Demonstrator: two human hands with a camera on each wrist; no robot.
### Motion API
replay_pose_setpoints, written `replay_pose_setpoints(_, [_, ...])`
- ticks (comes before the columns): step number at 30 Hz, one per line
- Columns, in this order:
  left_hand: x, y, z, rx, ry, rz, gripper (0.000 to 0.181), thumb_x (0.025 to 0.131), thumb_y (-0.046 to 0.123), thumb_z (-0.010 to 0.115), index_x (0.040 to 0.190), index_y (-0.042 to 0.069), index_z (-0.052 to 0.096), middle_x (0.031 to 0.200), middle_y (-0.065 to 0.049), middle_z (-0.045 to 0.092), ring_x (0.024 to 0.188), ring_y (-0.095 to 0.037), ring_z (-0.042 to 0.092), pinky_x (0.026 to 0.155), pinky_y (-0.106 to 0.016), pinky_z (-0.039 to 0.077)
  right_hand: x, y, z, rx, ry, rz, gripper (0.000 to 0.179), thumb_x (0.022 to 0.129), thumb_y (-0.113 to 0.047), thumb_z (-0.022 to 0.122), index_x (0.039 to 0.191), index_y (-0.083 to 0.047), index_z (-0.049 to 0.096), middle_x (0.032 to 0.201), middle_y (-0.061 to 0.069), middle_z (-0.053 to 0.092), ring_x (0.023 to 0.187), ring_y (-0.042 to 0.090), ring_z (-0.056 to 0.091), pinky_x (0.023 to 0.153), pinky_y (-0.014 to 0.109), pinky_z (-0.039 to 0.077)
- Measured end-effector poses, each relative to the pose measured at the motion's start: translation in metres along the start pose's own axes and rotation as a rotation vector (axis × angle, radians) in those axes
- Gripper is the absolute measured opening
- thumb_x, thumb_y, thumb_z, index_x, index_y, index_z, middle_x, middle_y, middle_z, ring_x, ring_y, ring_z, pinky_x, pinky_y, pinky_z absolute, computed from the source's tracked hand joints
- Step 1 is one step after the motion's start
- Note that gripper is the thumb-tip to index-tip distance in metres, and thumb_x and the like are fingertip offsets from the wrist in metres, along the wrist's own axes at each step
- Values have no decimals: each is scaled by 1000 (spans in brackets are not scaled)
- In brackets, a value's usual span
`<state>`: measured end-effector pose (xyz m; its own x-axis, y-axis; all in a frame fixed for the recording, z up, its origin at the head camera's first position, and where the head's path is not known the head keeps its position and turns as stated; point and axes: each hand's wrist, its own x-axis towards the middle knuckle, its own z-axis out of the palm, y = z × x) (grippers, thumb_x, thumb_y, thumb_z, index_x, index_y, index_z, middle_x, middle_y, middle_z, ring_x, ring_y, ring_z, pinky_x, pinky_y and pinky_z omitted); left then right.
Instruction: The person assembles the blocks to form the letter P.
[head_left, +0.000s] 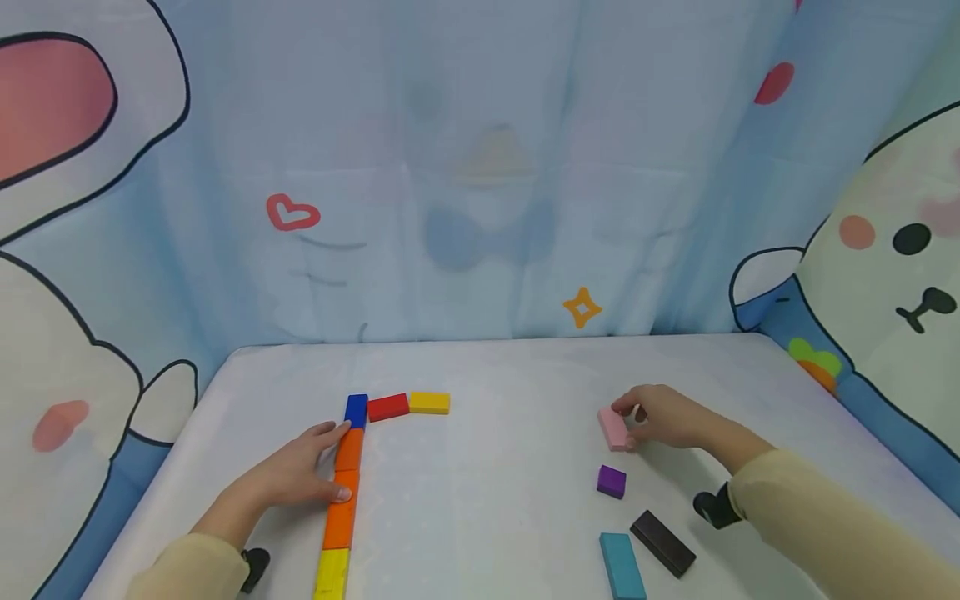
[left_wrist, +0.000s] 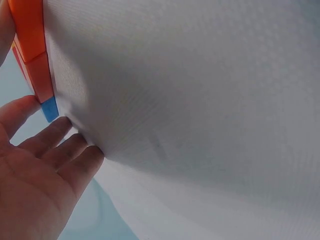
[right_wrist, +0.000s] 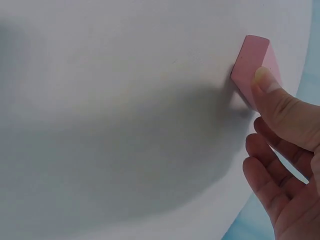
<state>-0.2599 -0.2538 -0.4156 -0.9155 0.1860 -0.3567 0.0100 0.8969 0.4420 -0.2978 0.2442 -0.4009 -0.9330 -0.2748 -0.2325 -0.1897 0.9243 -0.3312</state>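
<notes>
My right hand [head_left: 663,417] pinches a pink block [head_left: 612,429] between thumb and fingers at the right of the white table; in the right wrist view the thumb presses on the block's face. On the left, my left hand [head_left: 300,471] lies along a line of blocks with its fingers spread. Its index fingertip touches near the blue block [head_left: 356,408], and the thumb rests at an orange block [head_left: 340,521]. Below the orange blocks a yellow block [head_left: 332,573] continues the line. From the blue block, a red block [head_left: 388,407] and another yellow block [head_left: 430,403] extend rightward.
Nearer me than the pink block lie a small purple block [head_left: 611,482], a black block [head_left: 663,543] and a teal block [head_left: 622,567]. A blue cartoon-print curtain [head_left: 480,275] hangs behind the white table [head_left: 495,467] and at both sides.
</notes>
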Motion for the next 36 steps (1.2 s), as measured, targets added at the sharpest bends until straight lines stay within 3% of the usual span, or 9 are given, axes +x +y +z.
replay_pose_setpoints(13, [0,2,-1,8,10,8,97,80,32,87,159,11,36,162,-26,32,145,-50,36,111,-68,42,40,-60,11,-18,-41,-73,44,88,-6,78,129,4,65,118,15,69,104,28,64,93,44,60])
replay_pose_setpoints(25, [-1,2,-1,4,15,0,97,80,33,87,160,12,36,163,-26,31,146,-49,35,110,-67,43,69,-102,25,36,-41,-119,44,88,-9,80,129,2,67,116,10,71,98,21,62,91,38,57])
replay_pose_setpoints(36, [0,0,1,-4,19,-13,96,80,31,87,160,13,36,163,-24,32,146,-49,36,110,-67,43,86,-128,40,100,-36,-88,46,90,-12,78,134,-4,66,120,7,70,99,18,60,93,35,56])
